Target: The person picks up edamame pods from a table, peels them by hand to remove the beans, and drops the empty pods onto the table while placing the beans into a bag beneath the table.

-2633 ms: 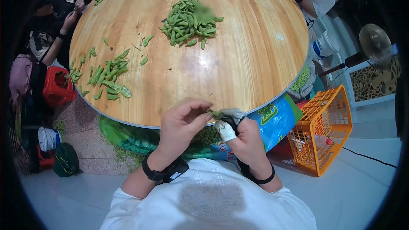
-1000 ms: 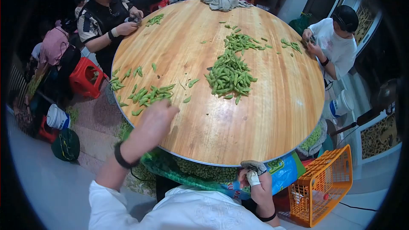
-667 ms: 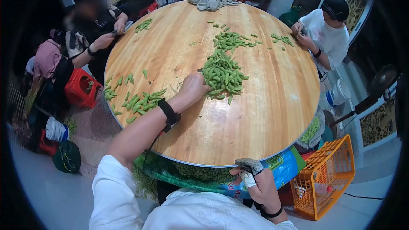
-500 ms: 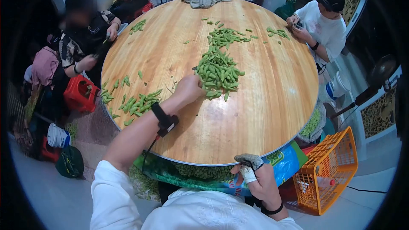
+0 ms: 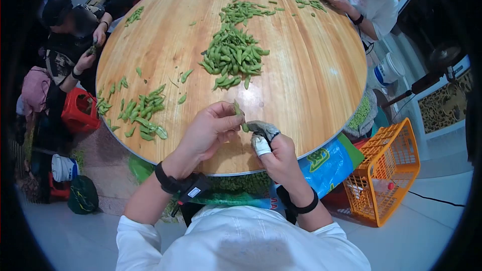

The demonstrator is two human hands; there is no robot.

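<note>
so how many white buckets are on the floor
2. One white plastic bucket stands on the floor at left, by a dark green bag; the other sits beyond the round wooden table's right edge. The table may hide more.

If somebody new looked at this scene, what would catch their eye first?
The big round wooden table fills the view, with a heap of green pods at its middle and a looser scatter near its left edge. Close in, the left hand pinches one pod while the right hand meets its lower end with wrapped fingers. An orange basket stands on the floor at right.
</note>
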